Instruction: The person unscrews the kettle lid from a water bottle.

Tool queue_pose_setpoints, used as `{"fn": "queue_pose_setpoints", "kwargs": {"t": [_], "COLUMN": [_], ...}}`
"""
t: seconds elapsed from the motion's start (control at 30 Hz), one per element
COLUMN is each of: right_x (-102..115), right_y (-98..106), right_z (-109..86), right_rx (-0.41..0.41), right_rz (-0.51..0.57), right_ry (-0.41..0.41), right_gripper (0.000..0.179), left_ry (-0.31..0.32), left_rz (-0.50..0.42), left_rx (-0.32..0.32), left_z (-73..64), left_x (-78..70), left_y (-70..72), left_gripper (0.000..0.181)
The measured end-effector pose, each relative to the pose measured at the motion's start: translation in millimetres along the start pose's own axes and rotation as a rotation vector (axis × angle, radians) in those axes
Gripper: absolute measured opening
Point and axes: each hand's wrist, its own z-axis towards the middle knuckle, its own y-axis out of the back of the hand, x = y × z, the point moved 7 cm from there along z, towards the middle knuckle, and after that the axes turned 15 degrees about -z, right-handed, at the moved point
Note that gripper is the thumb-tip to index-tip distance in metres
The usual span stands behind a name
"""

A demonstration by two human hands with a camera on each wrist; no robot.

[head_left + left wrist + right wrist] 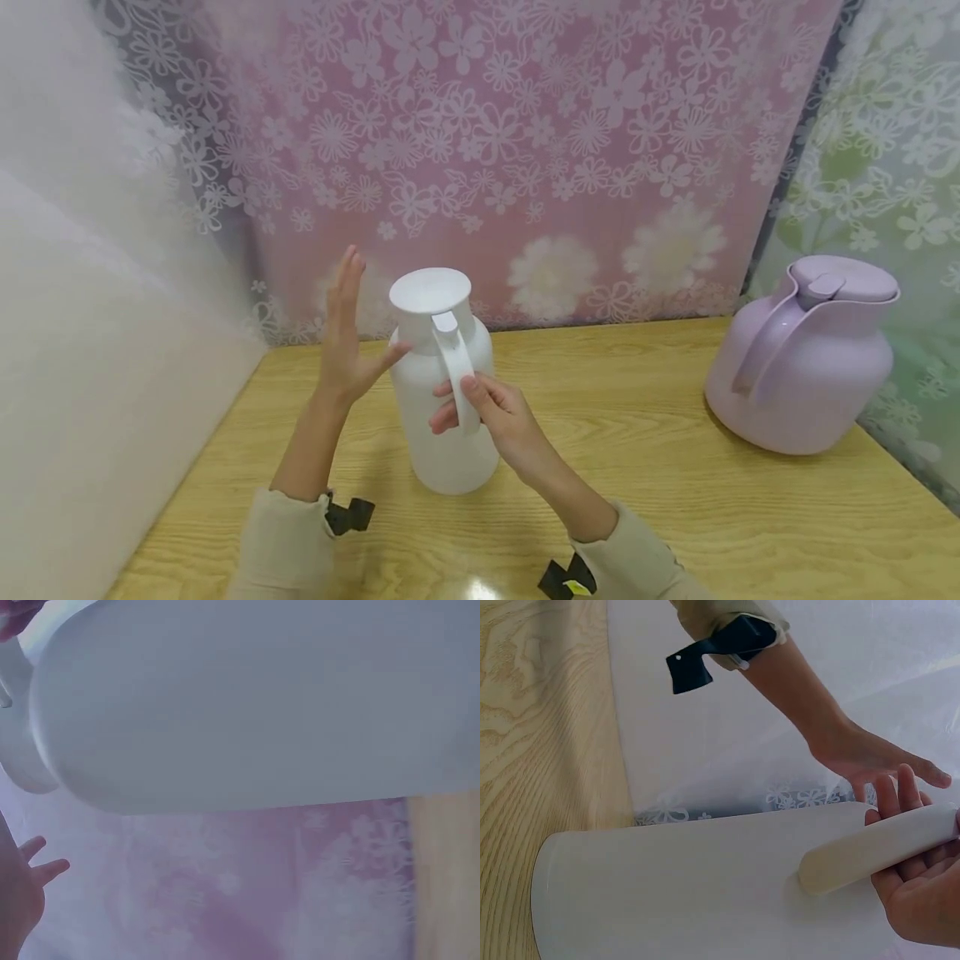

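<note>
A white thermal jug (442, 433) with a flared round top (431, 289) stands upright on the wooden table. My right hand (513, 421) holds its handle (456, 360), thumb on the near side and fingers through the loop. From the right wrist view, those fingers (907, 874) pass behind the handle. On the jug's left, my left hand (343, 354) is raised with straight fingers and the thumb spread wide. That thumb's tip overlaps the jug's neck in the head view; I cannot tell whether it touches. The jug's body (262, 697) fills most of the left wrist view.
To the right, a lilac thermal jug (810, 367) stands on the table (637, 517). A pink flowered cloth (525, 150) hangs along the back edge. A white sheet (127, 317) borders the left, and a green-white flowered cloth (900, 192) the right.
</note>
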Motion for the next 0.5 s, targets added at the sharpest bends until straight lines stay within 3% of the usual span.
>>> {"fn": "queue_pose_setpoints", "kwargs": {"t": [0.13, 0.3, 0.5], "right_x": [0, 0, 0], "right_y": [0, 0, 0], "right_z": [0.5, 0.8, 1.1], "right_rx": [-0.004, 0.0, 0.002], "right_rz": [-0.003, -0.012, -0.018], "right_ry": [-0.012, -0.022, -0.017], "right_gripper": [0.039, 0.04, 0.04], "left_ry": [-0.072, -0.128, -0.081], "left_rz": [0.088, 0.168, 0.211], "left_rx": [0.116, 0.343, 0.558], "left_z": [28.2, 50.1, 59.7], "left_x": [-10.9, -18.5, -17.9], "left_y": [-10.0, -35.8, -58.4], "left_gripper": [0.086, 0.074, 0.075]}}
